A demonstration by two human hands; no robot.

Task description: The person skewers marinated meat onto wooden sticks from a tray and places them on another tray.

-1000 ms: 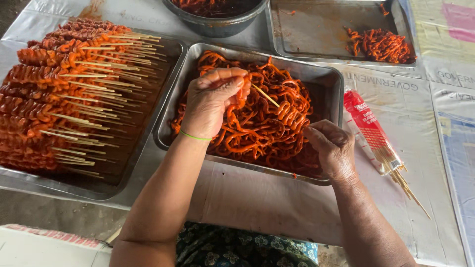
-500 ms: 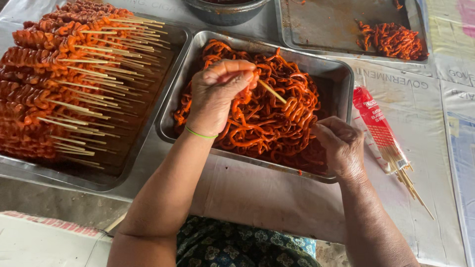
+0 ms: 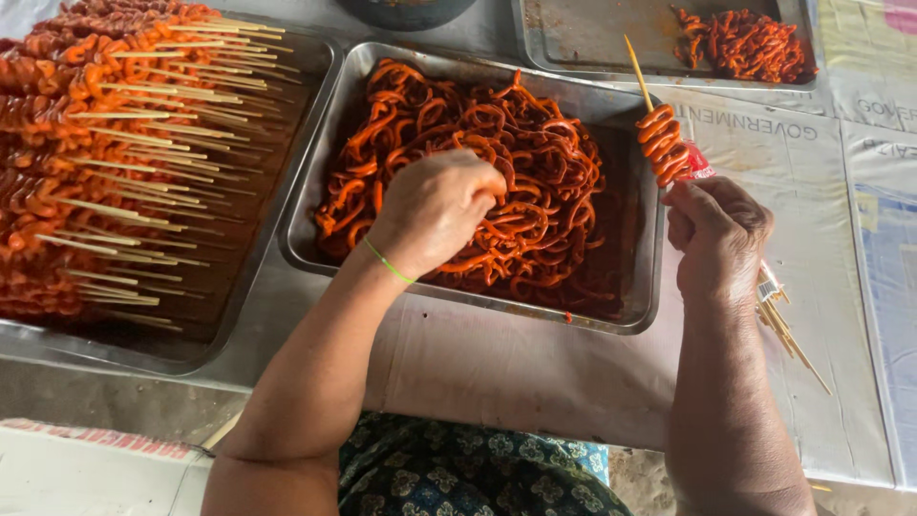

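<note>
On the paper-covered tabletop (image 3: 535, 363), the right hand (image 3: 716, 234) grips a skewer (image 3: 659, 134) wound with glossy orange coils, its tip pointing to 11 o'clock, while the left hand (image 3: 435, 210) closes on strips in the middle tray (image 3: 315, 191).

Dark bowl (image 3: 406, 10) cut off at top edge — contents unseen

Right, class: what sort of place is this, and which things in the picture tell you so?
Probably a street-food or market stall's prep table. A metal tray holds orange marinated meat strips, another tray is stacked with finished skewers, and the right hand holds a part-threaded stick. Paper sheets cover the table.
</note>
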